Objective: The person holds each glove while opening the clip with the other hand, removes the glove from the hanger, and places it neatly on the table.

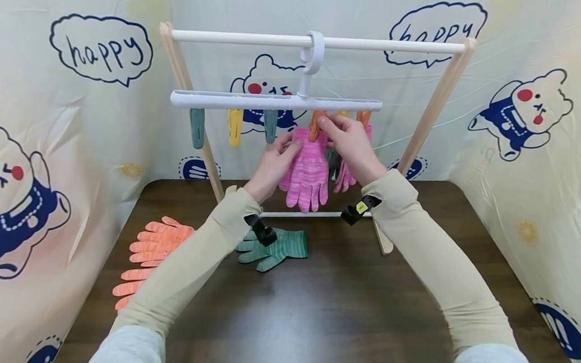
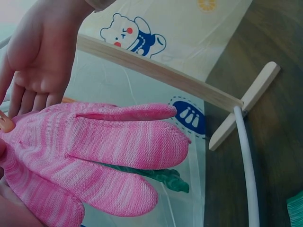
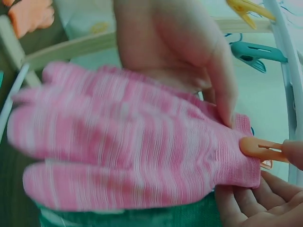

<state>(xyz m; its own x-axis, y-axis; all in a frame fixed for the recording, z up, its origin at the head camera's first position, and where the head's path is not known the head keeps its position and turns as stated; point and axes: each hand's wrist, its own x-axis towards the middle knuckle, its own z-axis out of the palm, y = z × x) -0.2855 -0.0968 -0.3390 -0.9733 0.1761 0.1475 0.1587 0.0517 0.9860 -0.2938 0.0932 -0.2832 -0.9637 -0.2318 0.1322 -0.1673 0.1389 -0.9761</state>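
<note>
I see a white hanger (image 1: 276,102) hooked on the top bar of a small wooden rack (image 1: 439,107). Little clips hang under it in a row.

A pink glove (image 1: 307,168) hangs from an orange clip (image 1: 317,125) near the middle of the hanger, with its fingers pointing down. My left hand (image 1: 273,166) is up beside the glove. Its thumb and fingertip pinch the cuff edge on the left side. My right hand (image 1: 351,146) is on the other side, up at the orange clip. Its thumb and finger squeeze the clip where it bites the cuff. In the right wrist view the clip tip (image 3: 258,147) sits right on the cuff edge.

A second pink glove (image 1: 345,177) hangs just behind my right hand. Something dark green hangs between the two, but I cannot tell what it is.

On the brown table (image 1: 362,310) a green glove (image 1: 278,249) lies flat under my left arm. Orange gloves (image 1: 151,256) lie in a pile to the left, well apart from the rack's foot.
</note>
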